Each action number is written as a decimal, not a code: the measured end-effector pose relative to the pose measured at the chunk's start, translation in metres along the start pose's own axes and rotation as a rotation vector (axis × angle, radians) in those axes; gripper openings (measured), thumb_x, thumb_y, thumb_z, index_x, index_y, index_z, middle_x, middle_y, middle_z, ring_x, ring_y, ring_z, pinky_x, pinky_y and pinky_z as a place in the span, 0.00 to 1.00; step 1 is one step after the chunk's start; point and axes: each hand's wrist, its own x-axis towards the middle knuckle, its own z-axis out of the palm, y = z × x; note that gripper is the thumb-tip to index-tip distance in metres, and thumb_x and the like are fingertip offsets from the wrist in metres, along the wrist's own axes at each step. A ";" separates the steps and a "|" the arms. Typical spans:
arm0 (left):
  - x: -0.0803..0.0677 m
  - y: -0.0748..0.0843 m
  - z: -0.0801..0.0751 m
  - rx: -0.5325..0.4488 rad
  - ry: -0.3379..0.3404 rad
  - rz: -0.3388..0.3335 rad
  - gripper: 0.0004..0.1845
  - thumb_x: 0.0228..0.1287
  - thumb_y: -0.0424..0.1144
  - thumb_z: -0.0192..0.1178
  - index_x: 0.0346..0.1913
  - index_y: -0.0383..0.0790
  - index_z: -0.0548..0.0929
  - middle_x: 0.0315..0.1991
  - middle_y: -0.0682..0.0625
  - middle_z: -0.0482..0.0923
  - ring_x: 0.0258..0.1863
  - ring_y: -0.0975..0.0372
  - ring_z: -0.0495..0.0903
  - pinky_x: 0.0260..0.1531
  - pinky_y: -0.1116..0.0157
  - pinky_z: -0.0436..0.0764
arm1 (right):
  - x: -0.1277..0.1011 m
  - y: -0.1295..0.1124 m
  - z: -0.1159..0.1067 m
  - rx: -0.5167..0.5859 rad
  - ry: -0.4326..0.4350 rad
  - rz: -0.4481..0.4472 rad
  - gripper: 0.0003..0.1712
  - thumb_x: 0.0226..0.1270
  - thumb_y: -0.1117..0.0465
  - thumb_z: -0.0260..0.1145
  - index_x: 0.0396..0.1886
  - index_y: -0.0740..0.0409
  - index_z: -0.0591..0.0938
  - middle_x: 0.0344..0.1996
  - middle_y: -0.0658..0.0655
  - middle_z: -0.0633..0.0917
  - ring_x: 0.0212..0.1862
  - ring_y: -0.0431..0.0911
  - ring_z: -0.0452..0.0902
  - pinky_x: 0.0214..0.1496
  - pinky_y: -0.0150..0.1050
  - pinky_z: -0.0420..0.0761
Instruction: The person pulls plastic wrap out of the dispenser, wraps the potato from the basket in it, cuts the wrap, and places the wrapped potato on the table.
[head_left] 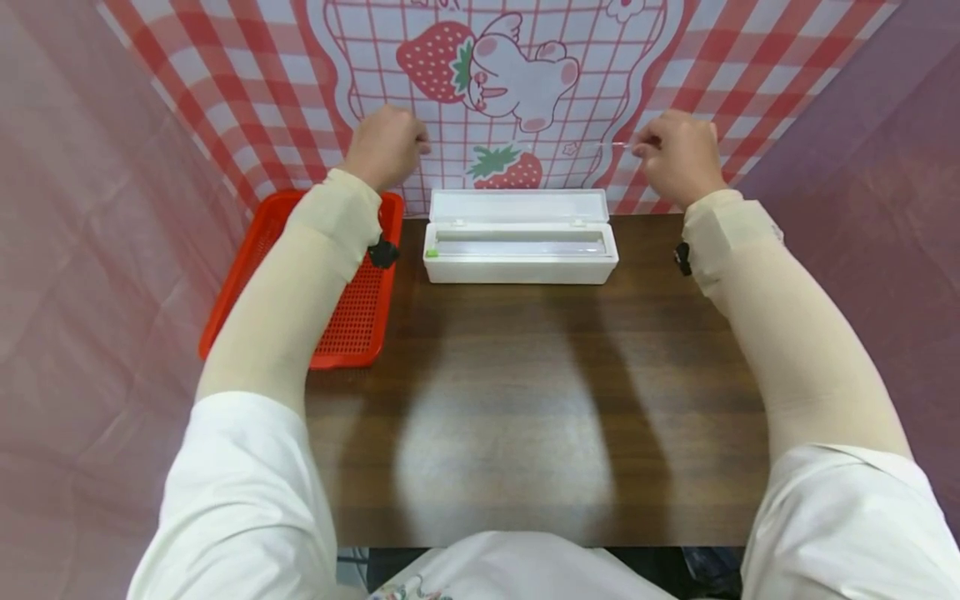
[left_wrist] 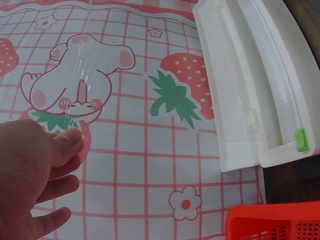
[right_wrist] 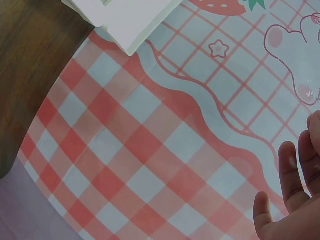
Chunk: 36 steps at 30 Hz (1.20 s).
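Between my two hands stretches a thin clear plastic film (left_wrist: pixel 84 62), seen mostly by its glints in the left wrist view and as a faint line in the head view. My left hand (head_left: pixel 386 147) pinches one end with thumb and forefinger, its other fingers spread loosely. At the far end, my right hand (head_left: pixel 678 157) pinches the film; part of this hand is cut off in the right wrist view. Nearer to me than the hands is a long white cling film box (head_left: pixel 521 268), its lid (head_left: pixel 517 206) raised, with a green slider (left_wrist: pixel 301 140) at one end.
A red plastic basket (head_left: pixel 352 333) sits left of the box, partly under my left forearm. Behind the box a checked strawberry-print cloth (head_left: pixel 255 75) rises. The brown wooden table (head_left: pixel 517 400) extends toward me, with pink curtains (head_left: pixel 90 250) at both sides.
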 end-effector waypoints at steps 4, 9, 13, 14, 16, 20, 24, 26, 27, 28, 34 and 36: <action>0.001 0.001 -0.003 -0.014 0.002 -0.021 0.14 0.76 0.38 0.56 0.55 0.35 0.86 0.51 0.41 0.84 0.48 0.52 0.81 0.54 0.56 0.80 | 0.001 -0.002 -0.004 -0.006 -0.010 0.010 0.16 0.77 0.60 0.58 0.49 0.66 0.86 0.45 0.64 0.82 0.53 0.60 0.73 0.69 0.57 0.55; 0.002 0.003 -0.006 -0.023 0.011 -0.028 0.14 0.76 0.38 0.56 0.55 0.35 0.85 0.52 0.41 0.84 0.49 0.52 0.81 0.55 0.56 0.80 | 0.001 -0.004 -0.007 -0.003 -0.023 0.036 0.17 0.77 0.59 0.59 0.52 0.65 0.85 0.48 0.65 0.82 0.55 0.61 0.72 0.75 0.57 0.50; 0.002 0.005 -0.009 -0.014 0.018 -0.011 0.14 0.76 0.37 0.56 0.57 0.34 0.84 0.53 0.40 0.84 0.51 0.51 0.81 0.56 0.56 0.80 | 0.002 -0.005 -0.010 -0.009 -0.024 0.044 0.17 0.77 0.58 0.58 0.53 0.65 0.85 0.49 0.65 0.82 0.56 0.62 0.72 0.76 0.57 0.49; 0.002 0.005 -0.010 -0.007 0.020 -0.004 0.15 0.76 0.37 0.56 0.57 0.34 0.84 0.53 0.40 0.83 0.51 0.51 0.81 0.56 0.55 0.80 | 0.003 -0.005 -0.011 -0.013 -0.015 0.034 0.17 0.76 0.59 0.58 0.52 0.66 0.85 0.48 0.66 0.82 0.56 0.62 0.73 0.75 0.58 0.50; 0.002 0.006 -0.012 0.002 0.023 0.003 0.15 0.76 0.36 0.56 0.58 0.33 0.83 0.54 0.39 0.83 0.51 0.50 0.82 0.56 0.55 0.80 | 0.003 -0.005 -0.013 -0.024 0.007 0.011 0.16 0.76 0.60 0.58 0.50 0.67 0.85 0.46 0.66 0.82 0.55 0.63 0.74 0.74 0.58 0.52; 0.002 0.007 -0.017 0.011 0.031 0.009 0.15 0.77 0.37 0.55 0.58 0.34 0.83 0.54 0.39 0.83 0.51 0.50 0.82 0.54 0.56 0.81 | 0.004 -0.005 -0.015 -0.034 0.044 -0.025 0.13 0.76 0.64 0.58 0.47 0.69 0.85 0.44 0.67 0.83 0.52 0.63 0.75 0.72 0.58 0.54; 0.004 0.008 -0.022 -0.003 0.025 0.010 0.15 0.77 0.37 0.54 0.57 0.33 0.83 0.53 0.39 0.83 0.49 0.50 0.82 0.52 0.56 0.81 | 0.005 -0.006 -0.019 -0.015 0.048 -0.018 0.14 0.76 0.63 0.58 0.48 0.69 0.85 0.46 0.66 0.84 0.52 0.61 0.75 0.74 0.55 0.51; 0.006 0.008 -0.025 -0.004 0.020 0.012 0.14 0.77 0.37 0.54 0.56 0.33 0.84 0.53 0.39 0.83 0.49 0.50 0.82 0.52 0.56 0.81 | 0.006 -0.006 -0.021 -0.009 0.042 -0.009 0.15 0.77 0.63 0.57 0.49 0.68 0.85 0.47 0.66 0.84 0.53 0.61 0.75 0.76 0.54 0.49; 0.007 0.008 -0.026 -0.006 0.020 0.015 0.14 0.77 0.37 0.54 0.55 0.33 0.84 0.52 0.39 0.83 0.48 0.50 0.82 0.52 0.56 0.81 | 0.006 -0.007 -0.022 -0.008 0.038 -0.004 0.15 0.77 0.62 0.57 0.50 0.68 0.84 0.48 0.66 0.84 0.54 0.61 0.75 0.76 0.54 0.48; 0.007 0.008 -0.026 -0.004 0.021 0.017 0.14 0.77 0.37 0.54 0.55 0.33 0.84 0.52 0.39 0.83 0.49 0.50 0.82 0.53 0.55 0.81 | 0.006 -0.007 -0.023 -0.006 0.034 0.000 0.15 0.77 0.62 0.57 0.51 0.68 0.84 0.49 0.66 0.84 0.54 0.61 0.74 0.77 0.53 0.47; 0.007 0.009 -0.032 0.006 0.035 0.003 0.14 0.78 0.37 0.53 0.55 0.34 0.84 0.52 0.40 0.83 0.50 0.50 0.80 0.55 0.55 0.79 | 0.007 -0.010 -0.026 -0.011 0.026 0.020 0.16 0.78 0.61 0.56 0.53 0.67 0.84 0.50 0.66 0.82 0.57 0.61 0.72 0.77 0.52 0.46; 0.006 0.009 -0.033 0.006 0.041 -0.004 0.15 0.78 0.38 0.52 0.56 0.34 0.83 0.53 0.40 0.82 0.51 0.51 0.80 0.55 0.55 0.79 | 0.008 -0.010 -0.027 -0.015 0.035 0.017 0.16 0.78 0.61 0.56 0.52 0.68 0.84 0.49 0.66 0.81 0.57 0.60 0.71 0.76 0.52 0.46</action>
